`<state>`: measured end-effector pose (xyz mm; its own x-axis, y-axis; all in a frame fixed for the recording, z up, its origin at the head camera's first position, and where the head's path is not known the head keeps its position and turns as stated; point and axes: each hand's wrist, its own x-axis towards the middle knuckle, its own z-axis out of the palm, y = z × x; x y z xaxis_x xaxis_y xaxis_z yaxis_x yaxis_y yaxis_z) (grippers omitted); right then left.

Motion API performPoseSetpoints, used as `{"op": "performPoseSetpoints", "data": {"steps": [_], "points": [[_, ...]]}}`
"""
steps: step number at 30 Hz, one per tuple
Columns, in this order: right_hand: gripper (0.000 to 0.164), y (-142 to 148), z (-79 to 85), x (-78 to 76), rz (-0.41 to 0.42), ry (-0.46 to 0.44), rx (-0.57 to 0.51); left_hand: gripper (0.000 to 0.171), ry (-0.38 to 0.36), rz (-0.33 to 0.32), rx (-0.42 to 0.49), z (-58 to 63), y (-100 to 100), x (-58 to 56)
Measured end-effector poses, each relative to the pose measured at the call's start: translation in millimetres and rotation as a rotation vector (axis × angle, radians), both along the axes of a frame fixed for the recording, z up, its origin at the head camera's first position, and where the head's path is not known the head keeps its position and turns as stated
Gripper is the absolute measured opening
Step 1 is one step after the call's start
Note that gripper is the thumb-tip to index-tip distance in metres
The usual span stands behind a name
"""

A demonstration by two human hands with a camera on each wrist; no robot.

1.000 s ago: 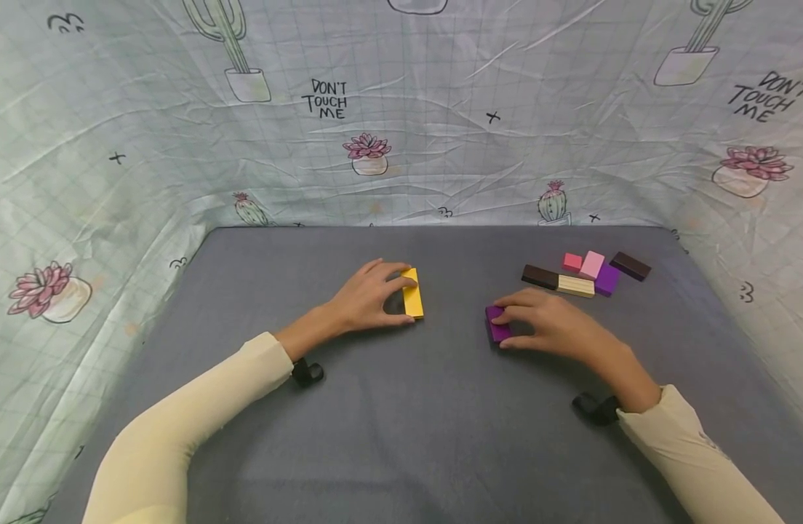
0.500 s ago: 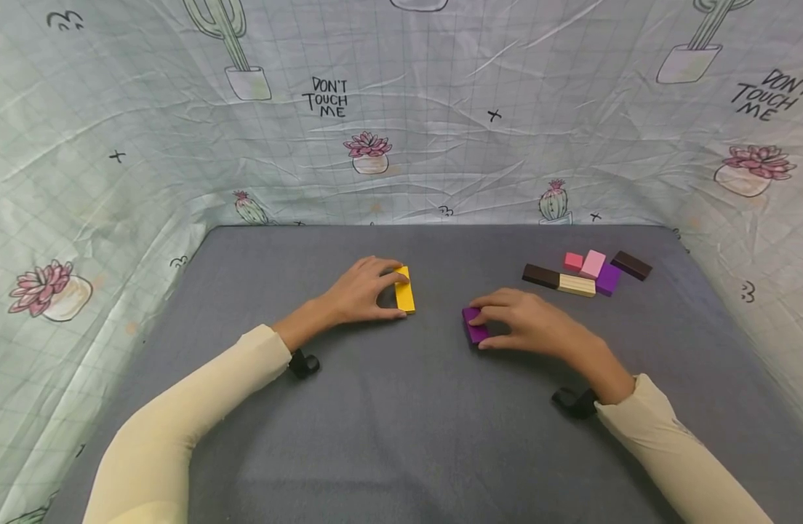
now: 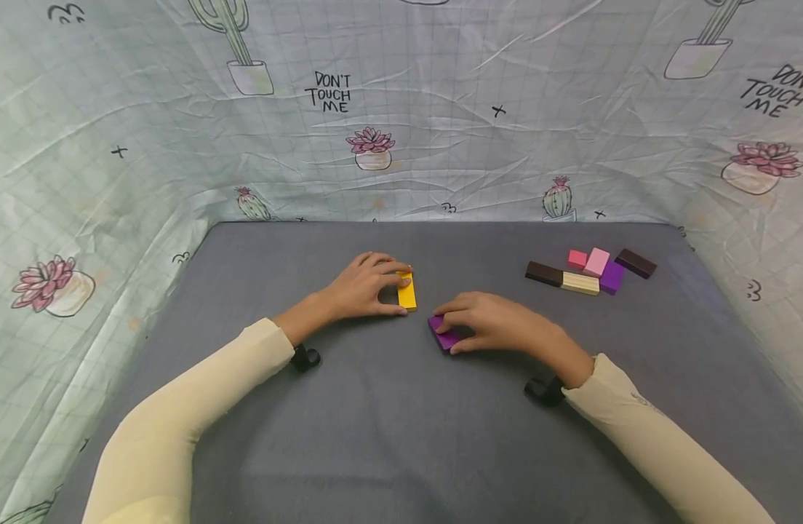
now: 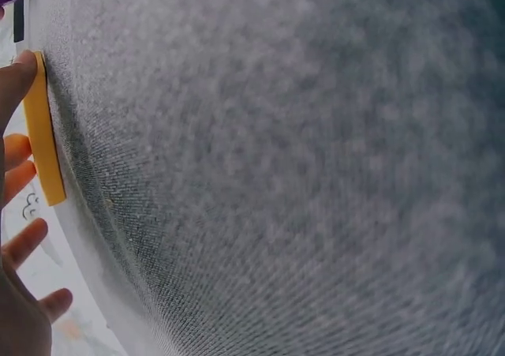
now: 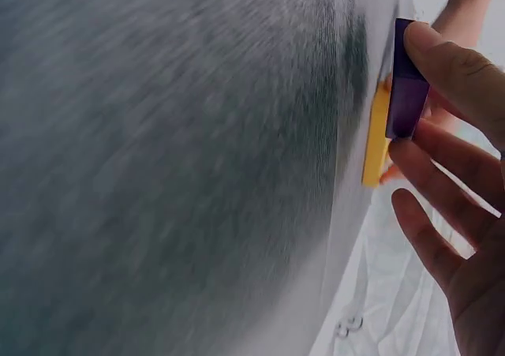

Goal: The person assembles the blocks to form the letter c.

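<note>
A yellow rectangular block [image 3: 408, 296] lies near the middle of the grey table, and my left hand [image 3: 362, 287] grips it from the left, thumb at its near end and fingers at the far end. My right hand [image 3: 502, 322] pinches a purple block [image 3: 441, 333] just to the right and nearer to me. A small gap separates the two blocks. In the right wrist view the thumb and fingertips hold the purple block [image 5: 408, 99] at its ends, with the yellow block [image 5: 376, 139] behind. The left wrist view shows the yellow block [image 4: 46, 135] under the left thumb.
At the back right lie a dark brown block [image 3: 544, 274], a striped beige block [image 3: 580, 283], a second purple block [image 3: 612, 277], a pink block [image 3: 597, 262], a small red block [image 3: 577, 259] and another dark block [image 3: 636, 263]. A patterned cloth [image 3: 441, 145] rises behind the grey table [image 3: 375, 437].
My right hand has moved left with the purple block, bringing it close to the yellow one. The left hand and the yellow block shifted slightly left, then stayed almost in place.
</note>
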<state>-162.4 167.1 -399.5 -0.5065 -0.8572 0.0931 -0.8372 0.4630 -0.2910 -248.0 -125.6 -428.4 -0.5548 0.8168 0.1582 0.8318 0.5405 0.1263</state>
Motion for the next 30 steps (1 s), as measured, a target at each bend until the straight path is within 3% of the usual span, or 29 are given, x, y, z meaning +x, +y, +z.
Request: {"op": "performPoseSetpoints", "data": {"steps": [6, 12, 19, 30], "points": [[0.020, -13, -4.8, -3.6, 0.049, 0.026, 0.012, 0.061, -0.008, 0.011, -0.003, -1.3, 1, -1.0], [0.030, -13, -7.3, 0.2, -0.005, 0.008, 0.029, 0.061, -0.003, 0.017, -0.007, -2.6, 1, -0.2], [0.033, -21, -6.2, -1.6, 0.017, -0.040, 0.007, 0.063, -0.021, 0.014, -0.016, -0.2, -3, 1.4], [0.046, -43, -4.9, -10.3, 0.015, 0.032, 0.080, 0.063, -0.002, 0.019, -0.046, 3.1, -13, -4.3]]}}
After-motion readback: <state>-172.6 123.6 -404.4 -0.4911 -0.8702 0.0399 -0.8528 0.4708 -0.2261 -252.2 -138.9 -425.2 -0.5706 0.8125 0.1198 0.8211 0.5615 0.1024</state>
